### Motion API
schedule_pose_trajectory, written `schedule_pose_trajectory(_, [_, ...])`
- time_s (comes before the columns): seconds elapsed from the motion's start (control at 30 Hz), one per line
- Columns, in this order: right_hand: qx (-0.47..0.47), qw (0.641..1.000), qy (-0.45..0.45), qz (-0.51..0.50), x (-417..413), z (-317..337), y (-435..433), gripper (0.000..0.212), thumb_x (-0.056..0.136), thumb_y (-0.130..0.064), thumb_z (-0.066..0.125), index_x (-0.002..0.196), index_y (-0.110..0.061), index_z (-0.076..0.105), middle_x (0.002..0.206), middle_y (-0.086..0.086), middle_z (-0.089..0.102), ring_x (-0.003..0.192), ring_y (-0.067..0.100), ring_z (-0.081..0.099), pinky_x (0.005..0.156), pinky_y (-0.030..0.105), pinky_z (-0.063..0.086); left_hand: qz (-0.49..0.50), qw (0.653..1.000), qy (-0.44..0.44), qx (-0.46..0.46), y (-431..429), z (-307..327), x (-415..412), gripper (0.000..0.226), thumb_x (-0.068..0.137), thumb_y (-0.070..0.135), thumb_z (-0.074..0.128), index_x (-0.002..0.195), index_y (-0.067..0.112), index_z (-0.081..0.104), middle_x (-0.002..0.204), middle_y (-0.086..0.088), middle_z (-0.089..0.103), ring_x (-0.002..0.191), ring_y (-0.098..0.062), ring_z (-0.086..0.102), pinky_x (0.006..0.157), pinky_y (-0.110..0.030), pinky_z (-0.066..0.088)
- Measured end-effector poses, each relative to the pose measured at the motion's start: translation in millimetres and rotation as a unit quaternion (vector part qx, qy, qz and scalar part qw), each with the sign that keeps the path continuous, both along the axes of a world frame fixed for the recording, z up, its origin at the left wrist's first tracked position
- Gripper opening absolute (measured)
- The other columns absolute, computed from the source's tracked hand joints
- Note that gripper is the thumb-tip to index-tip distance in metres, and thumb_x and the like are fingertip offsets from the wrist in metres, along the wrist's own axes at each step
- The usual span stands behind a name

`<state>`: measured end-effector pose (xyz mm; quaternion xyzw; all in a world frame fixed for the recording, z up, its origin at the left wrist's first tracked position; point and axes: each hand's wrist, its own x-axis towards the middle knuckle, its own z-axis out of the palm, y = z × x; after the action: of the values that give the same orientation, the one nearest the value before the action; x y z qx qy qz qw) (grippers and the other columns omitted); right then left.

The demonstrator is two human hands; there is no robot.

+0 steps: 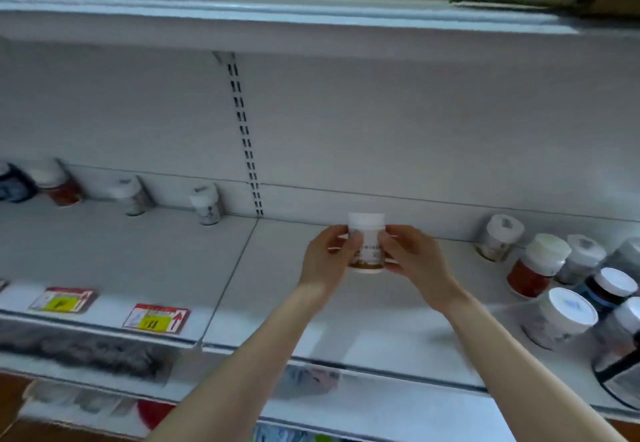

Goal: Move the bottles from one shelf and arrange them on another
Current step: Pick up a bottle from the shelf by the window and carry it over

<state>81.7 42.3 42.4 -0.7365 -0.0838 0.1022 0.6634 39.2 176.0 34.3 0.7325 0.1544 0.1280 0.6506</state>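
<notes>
White shelf [263, 289] holds bottles far left [204, 204] and right [540, 265]. Mid-shelf, left hand [329, 254] and right hand [412, 254] both grip one upright white-capped bottle [366, 244] between curled fingers.

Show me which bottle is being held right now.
The white-capped bottle, pinched between the left hand and right hand; the other bottles stand untouched on the shelf to either side.

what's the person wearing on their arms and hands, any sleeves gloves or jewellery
Nothing worn shows. The left hand and right hand are ungloved; the left forearm and right forearm are bare down to the frame edge, no sleeve in view. No watch or bracelet is visible; blur could hide a thin ring.
</notes>
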Motion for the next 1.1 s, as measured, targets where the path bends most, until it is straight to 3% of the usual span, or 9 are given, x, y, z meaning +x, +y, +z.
schedule_pose_trajectory(0.2, [0.004, 0.995, -0.001, 0.096, -35.2, -1.8, 101.1, 0.012, 0.089, -0.017, 0.058, 0.1, -0.014, 0.058, 0.098, 0.007, 0.065, 0.083, 0.014, 0.065, 0.064, 0.017, 0.056, 0.081, 0.996, -0.009, -0.038, 93.8, -5.0, -57.1, 0.01, 0.083, 0.022, 0.064, 0.092, 0.017, 0.063, 0.085, -0.007, 0.066, 0.083, -0.025, 0.065, 0.081, -0.042, 0.056])
schedule_pose_trajectory(0.3, [0.003, 0.993, 0.002, 0.114, -63.8, -1.9, 160.7, 0.012, 0.088, -0.019, 0.058, 0.099, -0.015, 0.057, 0.096, 0.006, 0.064, 0.081, 0.015, 0.063, 0.065, 0.018, 0.055, 0.094, 0.994, -0.021, -0.053, 149.5, -5.7, -90.2, 0.006, 0.082, 0.019, 0.065, 0.087, 0.016, 0.063, 0.078, -0.007, 0.065, 0.074, -0.021, 0.064, 0.07, -0.031, 0.056])
schedule_pose_trajectory(0.37, [0.007, 0.992, 0.005, 0.124, -84.9, -1.4, 199.1, 0.015, 0.088, -0.018, 0.058, 0.102, -0.012, 0.056, 0.095, 0.005, 0.063, 0.081, 0.014, 0.063, 0.063, 0.017, 0.055, 0.095, 0.993, -0.019, -0.065, 186.9, -6.8, -112.0, 0.013, 0.086, 0.016, 0.06, 0.096, 0.009, 0.062, 0.079, -0.007, 0.064, 0.073, -0.02, 0.063, 0.065, -0.025, 0.056])
schedule_pose_trajectory(0.5, [0.007, 0.991, -0.002, 0.13, -120.1, -0.3, 266.4, 0.012, 0.088, -0.018, 0.058, 0.1, -0.014, 0.057, 0.09, 0.0, 0.063, 0.08, 0.013, 0.063, 0.063, 0.016, 0.055, 0.084, 0.994, -0.027, -0.064, 255.6, -4.7, -150.2, 0.02, 0.087, 0.015, 0.058, 0.104, 0.004, 0.06, 0.081, -0.007, 0.063, 0.061, -0.001, 0.062, 0.053, -0.01, 0.049])
schedule_pose_trajectory(0.67, [0.006, 0.991, -0.012, 0.13, -142.6, -0.7, 326.9, 0.003, 0.088, -0.017, 0.058, 0.091, -0.019, 0.057, 0.085, -0.004, 0.063, 0.078, 0.011, 0.063, 0.067, 0.021, 0.055, 0.072, 0.996, -0.034, -0.049, 316.5, -3.6, -174.3, 0.013, 0.088, 0.015, 0.057, 0.099, 0.009, 0.061, 0.074, 0.0, 0.062, 0.052, 0.006, 0.06, 0.049, -0.008, 0.047])
schedule_pose_trajectory(0.87, [-0.018, 0.989, -0.018, 0.148, -133.0, 0.1, 374.6, 0.013, 0.087, -0.018, 0.06, 0.099, -0.013, 0.057, 0.09, 0.002, 0.064, 0.08, 0.016, 0.063, 0.077, 0.029, 0.055, 0.101, 0.993, -0.009, -0.065, 362.4, -6.0, -168.3, 0.031, 0.087, 0.022, 0.058, 0.111, 0.001, 0.056, 0.085, -0.004, 0.061, 0.069, -0.007, 0.059, 0.056, -0.01, 0.051])
schedule_pose_trajectory(0.97, [-0.03, 0.984, -0.007, 0.178, -117.1, -1.0, 394.0, 0.019, 0.087, -0.021, 0.06, 0.104, -0.013, 0.056, 0.1, 0.008, 0.063, 0.089, 0.021, 0.063, 0.08, 0.029, 0.054, 0.115, 0.991, -0.003, -0.07, 380.2, -5.9, -157.7, 0.032, 0.086, 0.023, 0.059, 0.108, 0.0, 0.058, 0.095, -0.012, 0.064, 0.078, -0.018, 0.063, 0.071, -0.027, 0.055])
schedule_pose_trajectory(1.1, [-0.01, 0.979, -0.013, 0.203, -97.4, -3.3, 414.1, 0.006, 0.089, -0.027, 0.057, 0.094, -0.023, 0.058, 0.098, 0.002, 0.065, 0.092, 0.016, 0.065, 0.078, 0.025, 0.055, 0.123, 0.991, -0.012, -0.043, 401.1, -4.9, -141.4, 0.01, 0.084, 0.019, 0.062, 0.089, 0.01, 0.062, 0.088, -0.012, 0.066, 0.084, -0.027, 0.064, 0.083, -0.045, 0.055])
